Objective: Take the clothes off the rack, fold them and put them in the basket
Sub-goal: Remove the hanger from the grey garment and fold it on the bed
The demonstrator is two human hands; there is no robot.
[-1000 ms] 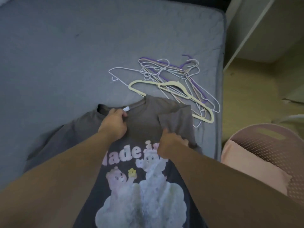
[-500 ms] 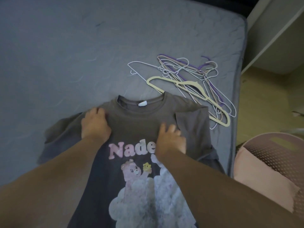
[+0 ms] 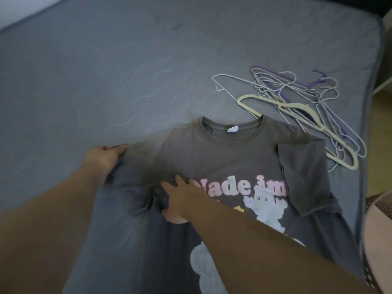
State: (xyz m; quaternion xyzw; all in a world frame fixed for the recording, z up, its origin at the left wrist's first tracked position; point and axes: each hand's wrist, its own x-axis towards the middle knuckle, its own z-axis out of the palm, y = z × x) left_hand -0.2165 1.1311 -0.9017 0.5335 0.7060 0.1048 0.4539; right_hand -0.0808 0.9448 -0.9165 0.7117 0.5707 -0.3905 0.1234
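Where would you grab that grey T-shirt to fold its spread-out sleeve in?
By the T-shirt's left sleeve, at its outer hem, pinched from the left, where the left hand grips it. That sleeve lies spread and points outward, so its edge can swing over the chest like the folded right sleeve, while the right hand pins the front.

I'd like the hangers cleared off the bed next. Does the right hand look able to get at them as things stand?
Probably yes. The right hand lies flat on the shirt, holding nothing, and only flat cloth lies between it and the hangers.
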